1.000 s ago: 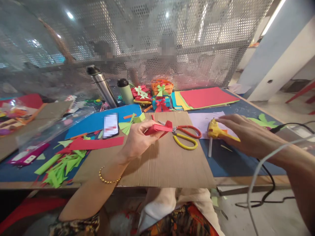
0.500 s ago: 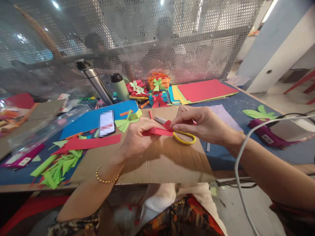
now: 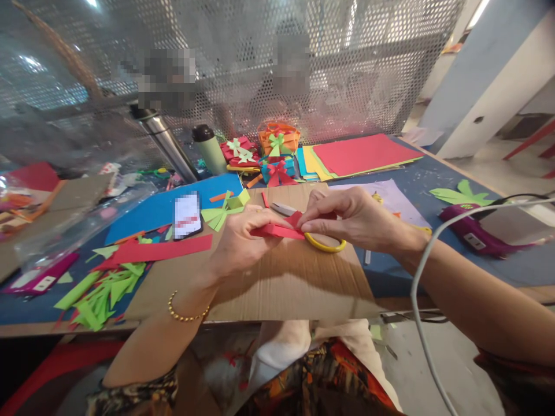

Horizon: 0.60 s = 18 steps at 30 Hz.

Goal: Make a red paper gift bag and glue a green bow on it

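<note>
Between my two hands is a small folded piece of red paper (image 3: 282,231), held over a brown cardboard sheet (image 3: 277,289). My left hand (image 3: 249,237) is closed on its left end. The fingertips of my right hand (image 3: 344,215) pinch its right end, where a flap of the paper stands up. Scissors with yellow handles (image 3: 326,245) lie on the cardboard just beneath the right hand, blades partly hidden by the paper and fingers. A cut green paper bow shape (image 3: 220,215) rests close behind the left hand.
Left are a phone (image 3: 187,215), a red paper strip (image 3: 160,251) and green scraps (image 3: 104,294). Behind stand a steel flask (image 3: 167,144), a green bottle (image 3: 211,151), decorated paper boxes (image 3: 277,170) and stacked coloured sheets (image 3: 368,155). A white cable (image 3: 418,306) crosses by my right forearm.
Both hands keep their hold on the red paper, with the right fingers shifted slightly at its raised flap. The camera view has moved a little.
</note>
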Tool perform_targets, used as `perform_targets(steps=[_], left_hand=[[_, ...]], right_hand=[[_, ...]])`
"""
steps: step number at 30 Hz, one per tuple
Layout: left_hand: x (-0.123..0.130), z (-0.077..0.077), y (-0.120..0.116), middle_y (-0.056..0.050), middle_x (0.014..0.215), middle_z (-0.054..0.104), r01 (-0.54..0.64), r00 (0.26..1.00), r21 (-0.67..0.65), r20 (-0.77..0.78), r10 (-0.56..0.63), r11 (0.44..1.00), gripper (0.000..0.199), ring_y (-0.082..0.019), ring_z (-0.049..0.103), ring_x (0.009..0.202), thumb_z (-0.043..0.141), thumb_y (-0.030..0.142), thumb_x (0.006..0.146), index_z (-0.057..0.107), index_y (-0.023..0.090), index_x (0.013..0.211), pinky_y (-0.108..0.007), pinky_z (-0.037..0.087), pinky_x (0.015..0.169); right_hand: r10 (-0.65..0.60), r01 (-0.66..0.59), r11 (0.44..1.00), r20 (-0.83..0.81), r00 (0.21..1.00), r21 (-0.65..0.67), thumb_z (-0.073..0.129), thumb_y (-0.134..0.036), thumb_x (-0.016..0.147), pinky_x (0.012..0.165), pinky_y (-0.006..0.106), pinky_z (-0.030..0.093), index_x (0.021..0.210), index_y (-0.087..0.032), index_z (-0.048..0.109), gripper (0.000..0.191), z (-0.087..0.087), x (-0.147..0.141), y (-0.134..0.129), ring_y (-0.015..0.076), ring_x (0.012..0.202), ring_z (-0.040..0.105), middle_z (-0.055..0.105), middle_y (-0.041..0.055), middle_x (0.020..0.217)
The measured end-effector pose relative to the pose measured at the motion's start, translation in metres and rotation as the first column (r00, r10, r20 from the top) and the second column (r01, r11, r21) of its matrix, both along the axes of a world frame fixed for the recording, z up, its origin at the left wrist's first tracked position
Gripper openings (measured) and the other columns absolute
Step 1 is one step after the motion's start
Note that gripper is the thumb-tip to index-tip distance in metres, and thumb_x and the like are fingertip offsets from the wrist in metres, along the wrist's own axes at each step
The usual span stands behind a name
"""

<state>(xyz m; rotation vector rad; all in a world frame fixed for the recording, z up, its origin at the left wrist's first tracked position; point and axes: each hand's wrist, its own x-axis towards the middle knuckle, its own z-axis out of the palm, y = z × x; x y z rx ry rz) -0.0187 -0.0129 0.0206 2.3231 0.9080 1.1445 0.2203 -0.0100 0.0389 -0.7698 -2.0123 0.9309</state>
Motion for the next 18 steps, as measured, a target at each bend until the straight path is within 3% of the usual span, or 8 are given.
perform_targets(steps=[9, 18], left_hand=[[0.0014, 0.0010, -0.0014, -0.001, 0.079, 0.079, 0.009, 1.000, 0.004, -0.003, -0.009, 1.000, 0.013, -0.018, 0.069, 0.077, 0.074, 0.014, 0.086, 0.083, 0.024, 0.083, -0.033, 0.055, 0.077], [0.0025, 0.0040, -0.0025, -0.003, 0.079, 0.079, 0.048, 0.999, -0.019, -0.020, -0.048, 0.999, 0.011, -0.019, 0.067, 0.073, 0.073, 0.023, 0.090, 0.081, 0.023, 0.082, -0.037, 0.055, 0.079]], right_hand=[[-0.006, 0.003, 0.998, 0.051, 0.999, 0.070, 0.075, -0.046, 0.094, 0.057, 0.028, 0.036, 0.090, -0.017, 0.087, 0.031, -0.0029, 0.0006, -0.0001, 0.0110, 0.062, 0.049, 0.065, 0.0016, 0.067], [0.000, -0.032, 0.985, 0.185, 0.983, 0.170, 0.067, -0.035, 0.101, 0.059, 0.026, 0.035, 0.090, -0.017, 0.084, 0.027, 0.0021, 0.0014, -0.0065, 0.0102, 0.063, 0.049, 0.060, -0.0004, 0.067]])
